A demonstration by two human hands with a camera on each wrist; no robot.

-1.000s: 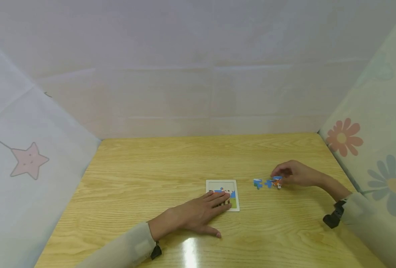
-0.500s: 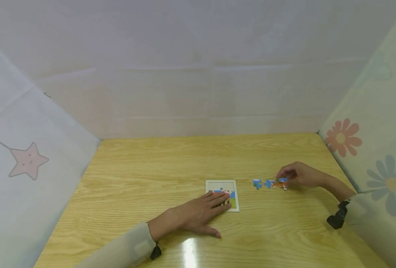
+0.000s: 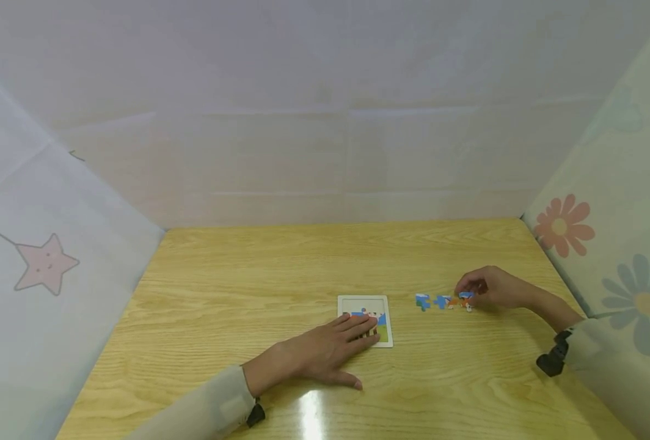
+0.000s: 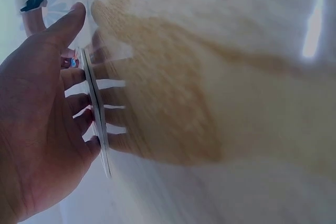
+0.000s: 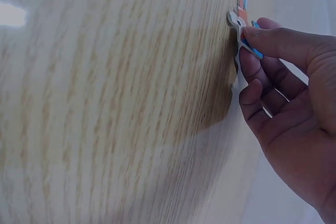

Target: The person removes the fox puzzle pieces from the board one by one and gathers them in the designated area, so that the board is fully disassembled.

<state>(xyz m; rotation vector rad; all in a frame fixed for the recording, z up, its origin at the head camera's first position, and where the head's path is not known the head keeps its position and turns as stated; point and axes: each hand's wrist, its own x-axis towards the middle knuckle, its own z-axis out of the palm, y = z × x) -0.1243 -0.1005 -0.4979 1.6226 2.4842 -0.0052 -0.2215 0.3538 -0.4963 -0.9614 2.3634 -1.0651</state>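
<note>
My left hand (image 3: 327,349) lies with straight fingers spread across a white-rimmed puzzle tray (image 3: 363,297) holding part of a colourful picture. In the left wrist view the tray (image 4: 97,106) shows edge-on under the fingertips. To the right, my right hand (image 3: 495,288) pinches a blue, orange and white jigsaw piece (image 3: 466,296) between thumb and fingers. Seen from the right wrist, that jigsaw piece (image 5: 243,17) is close over the tabletop. A blue-and-orange piece (image 3: 450,302) lies right beside it, and a blue-and-green piece (image 3: 422,301) sits further left.
The wooden table (image 3: 270,269) has a pale cloth backdrop (image 3: 281,153) behind it. Cloth walls stand on both sides, with a pink star (image 3: 48,264) on the left and flowers (image 3: 564,226) on the right. A bright light reflection lies near the front.
My right hand has moved slightly right with the pinched jigsaw piece, uncovering more of the piece beside it, then stays nearly still. The left hand has kept its place on the tray.
</note>
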